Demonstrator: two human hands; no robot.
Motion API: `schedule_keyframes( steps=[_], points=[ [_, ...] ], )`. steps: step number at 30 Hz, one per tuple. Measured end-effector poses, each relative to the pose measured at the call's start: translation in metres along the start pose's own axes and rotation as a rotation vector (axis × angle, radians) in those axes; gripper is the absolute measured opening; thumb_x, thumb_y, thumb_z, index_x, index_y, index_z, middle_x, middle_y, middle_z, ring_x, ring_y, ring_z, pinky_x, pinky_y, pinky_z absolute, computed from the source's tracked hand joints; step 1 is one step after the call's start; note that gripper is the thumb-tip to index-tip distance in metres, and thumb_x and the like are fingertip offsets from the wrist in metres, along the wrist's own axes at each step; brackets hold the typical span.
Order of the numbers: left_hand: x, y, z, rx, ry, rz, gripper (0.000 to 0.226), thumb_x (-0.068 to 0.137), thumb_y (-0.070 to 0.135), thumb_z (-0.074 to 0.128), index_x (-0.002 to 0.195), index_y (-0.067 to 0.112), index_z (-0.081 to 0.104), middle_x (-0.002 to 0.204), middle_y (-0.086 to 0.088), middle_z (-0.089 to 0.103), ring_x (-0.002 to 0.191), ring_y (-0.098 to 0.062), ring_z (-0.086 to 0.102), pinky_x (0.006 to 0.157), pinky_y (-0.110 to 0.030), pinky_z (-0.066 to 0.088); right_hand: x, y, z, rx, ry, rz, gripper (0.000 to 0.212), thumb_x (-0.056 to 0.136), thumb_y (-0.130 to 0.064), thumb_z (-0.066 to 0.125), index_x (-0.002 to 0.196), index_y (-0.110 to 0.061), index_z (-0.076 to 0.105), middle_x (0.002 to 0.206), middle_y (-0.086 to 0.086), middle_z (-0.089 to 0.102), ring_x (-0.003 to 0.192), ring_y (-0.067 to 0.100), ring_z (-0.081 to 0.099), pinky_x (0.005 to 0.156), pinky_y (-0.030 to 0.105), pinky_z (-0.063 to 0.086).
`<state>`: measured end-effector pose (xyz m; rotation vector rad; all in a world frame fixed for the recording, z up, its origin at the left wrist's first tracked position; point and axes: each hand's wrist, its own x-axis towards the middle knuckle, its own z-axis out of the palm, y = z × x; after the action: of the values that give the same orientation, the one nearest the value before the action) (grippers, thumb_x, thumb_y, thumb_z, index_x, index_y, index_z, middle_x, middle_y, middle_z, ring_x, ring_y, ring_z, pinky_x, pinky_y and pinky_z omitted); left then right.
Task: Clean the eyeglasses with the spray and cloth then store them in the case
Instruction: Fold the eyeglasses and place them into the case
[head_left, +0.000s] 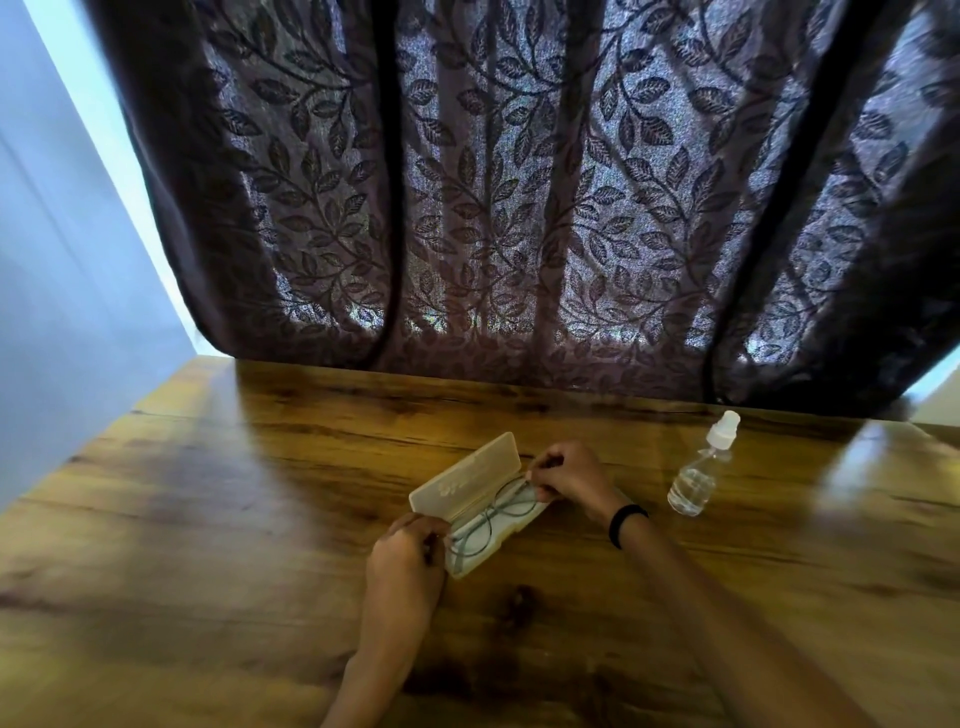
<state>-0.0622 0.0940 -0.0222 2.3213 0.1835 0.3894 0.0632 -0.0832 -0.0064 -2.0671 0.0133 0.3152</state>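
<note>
Both forearms are bare; a black band (627, 524) circles the right wrist.

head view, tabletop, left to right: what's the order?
left hand → case → right hand → black wristband → spray bottle. The eyeglasses sit in the case, so skipped.

One table (208, 519) carries one case (467, 480), one pair of eyeglasses (501, 506) and one spray bottle (696, 480). Two hands are present: one left hand (405, 551) and one right hand (566, 475). One wristband (626, 522) and one curtain (519, 182) complete the count.
</note>
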Motion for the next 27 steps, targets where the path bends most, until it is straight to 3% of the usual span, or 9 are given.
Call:
schedule_keyframes(
  steps=[7,11,16,19,23,27],
  points=[
    [-0.002,0.002,-0.001,0.024,-0.015,0.028,0.020,0.081,0.007,0.064,0.100,0.011,0.067,0.114,-0.010,0.065,0.098,-0.019,0.062,0.082,-0.028,0.053,0.000,0.002,0.001,0.100,-0.005,0.016,0.011,0.087,-0.004,0.058,0.077,-0.008,0.061,0.067,0.004,0.060,0.058,0.010,0.058,0.042,0.010,0.046],
    [-0.005,0.006,-0.002,0.071,-0.025,0.024,0.019,0.082,0.010,0.063,0.102,0.011,0.067,0.115,-0.009,0.065,0.098,-0.019,0.063,0.081,-0.026,0.053,0.003,0.004,0.004,0.108,0.001,-0.001,0.007,0.088,-0.009,0.058,0.083,-0.006,0.063,0.067,0.003,0.061,0.060,0.011,0.059,0.058,0.020,0.052],
    [-0.010,0.012,-0.002,0.176,-0.040,0.098,0.021,0.085,0.016,0.060,0.105,0.015,0.066,0.115,-0.003,0.064,0.100,-0.014,0.061,0.081,-0.018,0.049,0.008,0.001,0.013,0.131,0.002,-0.046,0.014,0.089,-0.015,0.059,0.075,-0.012,0.062,0.066,0.003,0.063,0.063,0.013,0.060,0.070,0.030,0.053],
    [-0.011,0.016,-0.003,0.194,-0.053,0.124,0.022,0.087,0.020,0.057,0.108,0.017,0.064,0.118,0.000,0.063,0.101,-0.011,0.061,0.085,-0.017,0.047,0.012,-0.002,0.018,0.144,0.009,-0.099,0.013,0.089,-0.014,0.057,0.078,-0.010,0.063,0.066,0.003,0.061,0.062,0.013,0.058,0.063,0.024,0.050],
    [-0.012,0.022,-0.002,0.203,-0.085,0.158,0.021,0.088,0.021,0.056,0.108,0.020,0.063,0.117,0.003,0.064,0.096,-0.006,0.063,0.076,-0.006,0.036,0.016,-0.006,0.024,0.200,0.035,-0.177,0.007,0.089,-0.015,0.058,0.086,-0.015,0.064,0.071,0.001,0.062,0.065,0.011,0.058,0.059,0.017,0.048],
    [-0.011,0.022,-0.003,0.211,-0.092,0.157,0.021,0.089,0.022,0.054,0.108,0.022,0.062,0.116,0.004,0.065,0.094,-0.004,0.064,0.079,-0.008,0.043,0.018,-0.006,0.026,0.234,0.055,-0.214,0.007,0.088,-0.012,0.060,0.086,-0.017,0.064,0.083,-0.003,0.063,0.078,0.009,0.062,0.061,0.013,0.052]
  ],
)
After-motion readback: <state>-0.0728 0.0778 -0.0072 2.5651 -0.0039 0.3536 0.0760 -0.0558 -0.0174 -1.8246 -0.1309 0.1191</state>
